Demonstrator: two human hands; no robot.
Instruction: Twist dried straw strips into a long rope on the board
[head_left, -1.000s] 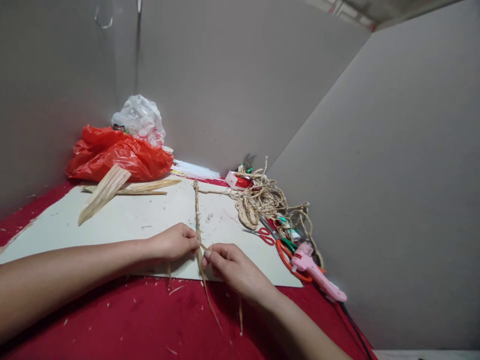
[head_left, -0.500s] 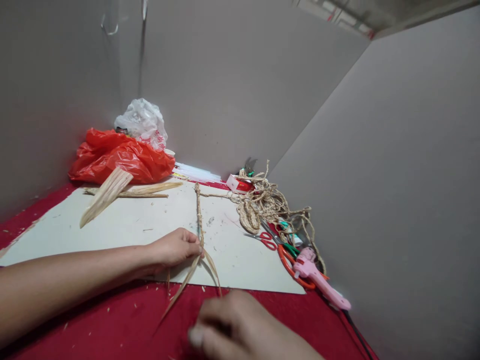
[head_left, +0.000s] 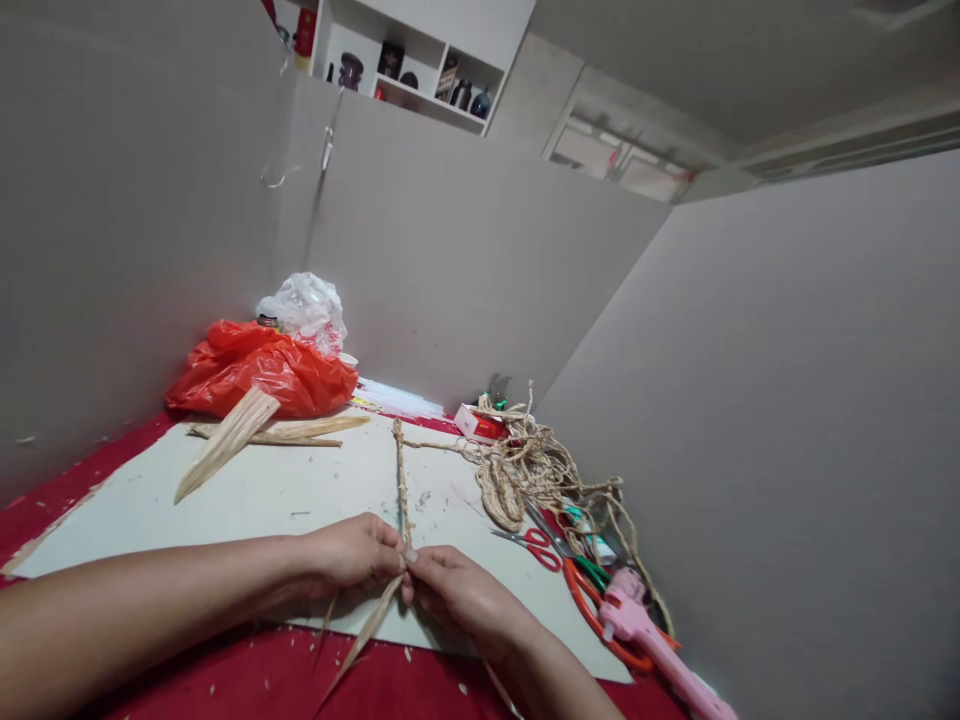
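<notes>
A thin braided straw cord (head_left: 400,470) runs away from me across a pale board (head_left: 225,500). My left hand (head_left: 352,553) pinches the cord's near end, fingers closed on it. My right hand (head_left: 454,595) meets it from the right, fingers pinched on the loose straw strands (head_left: 360,640) that trail off the board's front edge onto the red cloth (head_left: 247,680).
Dried leaf strips (head_left: 225,450) and a red plastic bag (head_left: 262,368) with a white bag (head_left: 306,308) lie at the back left. A tangle of twine (head_left: 525,465), red scissors (head_left: 536,545), orange scissors (head_left: 592,610) and a pink glue gun (head_left: 652,640) sit at the right. Grey partition walls surround the table.
My right hand, which had pulled back toward me, has returned to the cord beside my left hand and gripped the strands. The camera has tilted upward.
</notes>
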